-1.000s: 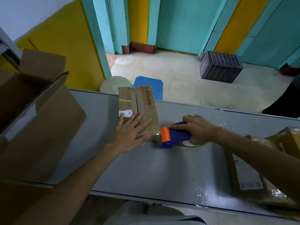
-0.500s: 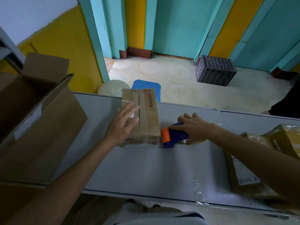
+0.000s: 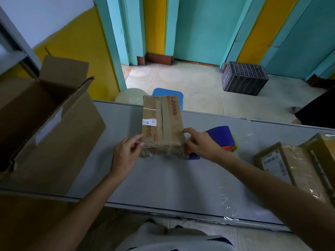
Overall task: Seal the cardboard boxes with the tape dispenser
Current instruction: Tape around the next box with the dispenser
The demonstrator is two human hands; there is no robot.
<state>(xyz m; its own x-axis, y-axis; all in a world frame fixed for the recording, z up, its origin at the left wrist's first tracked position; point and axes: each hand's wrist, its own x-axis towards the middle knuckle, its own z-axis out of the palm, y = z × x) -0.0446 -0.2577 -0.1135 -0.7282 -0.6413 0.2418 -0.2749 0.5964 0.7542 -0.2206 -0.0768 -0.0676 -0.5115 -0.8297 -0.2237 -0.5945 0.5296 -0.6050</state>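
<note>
The box lies lengthwise toward the bench's far edge. The left hand and right hand pinch its near corners, and the tape dispenser lies unheld just right.

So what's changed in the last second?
The right hand let go of the tape dispenser, now on the table, and moved left to the small cardboard box; the left hand slid back off its top. Both hands pinch its near corners. Box and open carton stayed.
</note>
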